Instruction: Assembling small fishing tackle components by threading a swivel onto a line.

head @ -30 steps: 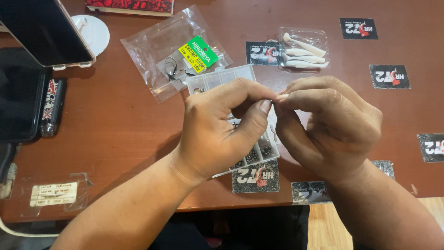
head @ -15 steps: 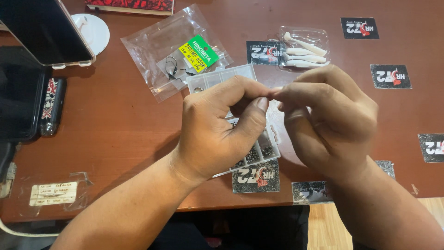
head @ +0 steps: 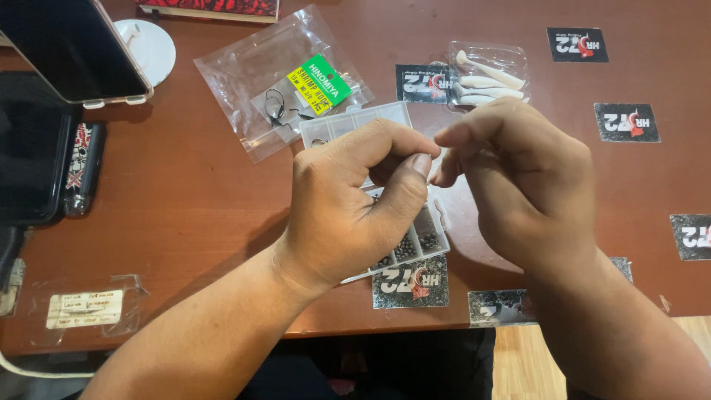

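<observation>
My left hand and my right hand hover close together over a clear compartment box lying on the brown table. Both hands have thumb and fingertips pinched shut, and their tips nearly meet. Whatever lies between the fingertips is too small or too hidden to make out. The box's near compartments hold several small dark beads or weights. My left hand covers most of the box.
Behind the box lie a clear bag of hooks with a green and yellow label and a clear pack of white soft lures. A propped phone, a white disc and a black case stand left. Black stickers dot the table.
The fingertips of both hands touched before; now the right hand has drawn slightly right and up, leaving a small gap. The left hand stays over the box.
</observation>
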